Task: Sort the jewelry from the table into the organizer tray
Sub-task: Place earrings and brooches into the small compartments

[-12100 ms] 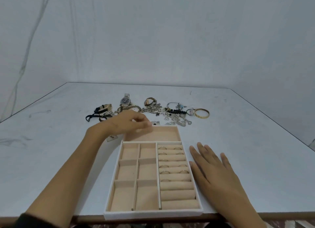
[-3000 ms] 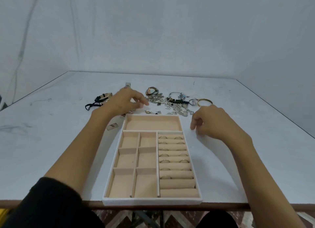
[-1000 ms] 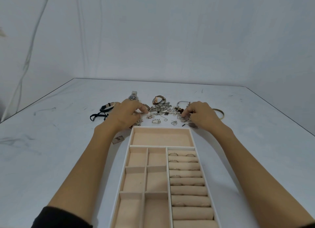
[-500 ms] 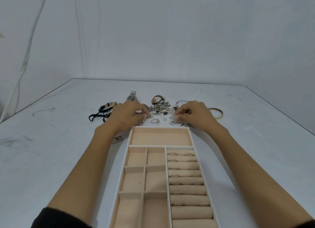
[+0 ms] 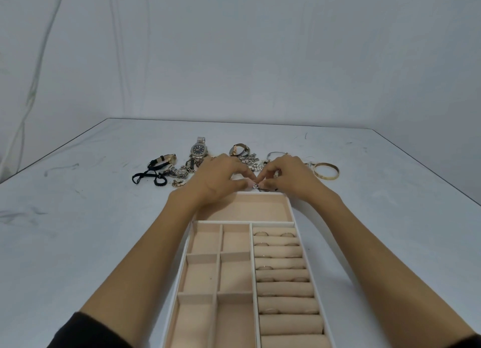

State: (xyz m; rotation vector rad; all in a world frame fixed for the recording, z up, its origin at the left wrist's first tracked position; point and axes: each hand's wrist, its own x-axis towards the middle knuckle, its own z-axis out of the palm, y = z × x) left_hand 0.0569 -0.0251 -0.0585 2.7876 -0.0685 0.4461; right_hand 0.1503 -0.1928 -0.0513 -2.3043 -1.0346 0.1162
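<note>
A beige organizer tray (image 5: pixel 298 218) with a white rim lies before me; several rings sit in its right-hand roll slots (image 5: pixel 276 235). Just past its far rim my left hand (image 5: pixel 221 177) and my right hand (image 5: pixel 291 175) meet, fingertips pinched together on a small silver jewelry piece (image 5: pixel 259 187). Behind them a jewelry pile (image 5: pixel 251 161) lies on the table, partly hidden by my hands. A silver watch (image 5: pixel 199 149) and a gold bangle (image 5: pixel 326 171) flank the pile.
Black cord bracelets (image 5: pixel 149 177) and a strap watch (image 5: pixel 164 160) lie at the left of the pile, a small watch (image 5: pixel 239 149) behind it. The grey table (image 5: pixel 78 230) ends at a pale wall behind and an edge on the right.
Both hands have drawn together from the pile toward the tray's far rim and now pinch a small silver piece between them. The view has shifted slightly.
</note>
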